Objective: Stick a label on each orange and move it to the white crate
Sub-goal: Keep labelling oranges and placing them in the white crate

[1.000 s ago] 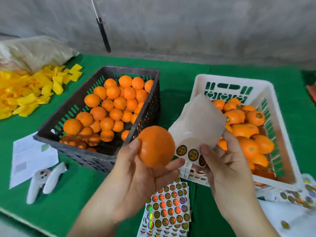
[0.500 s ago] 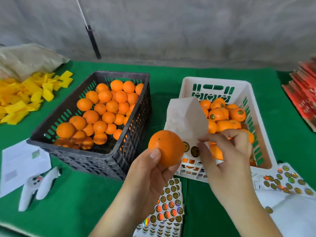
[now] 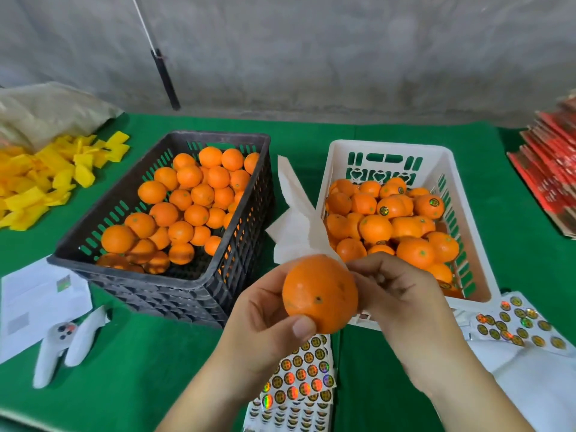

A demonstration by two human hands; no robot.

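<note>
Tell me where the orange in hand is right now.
In the head view, the orange sits low and centre in the left hand, just in front of the gap between the black crate and the white crate.

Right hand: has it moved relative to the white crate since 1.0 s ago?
Yes. The right hand has come toward the held orange, touching it now, still in front of the white crate's near-left corner.
</note>
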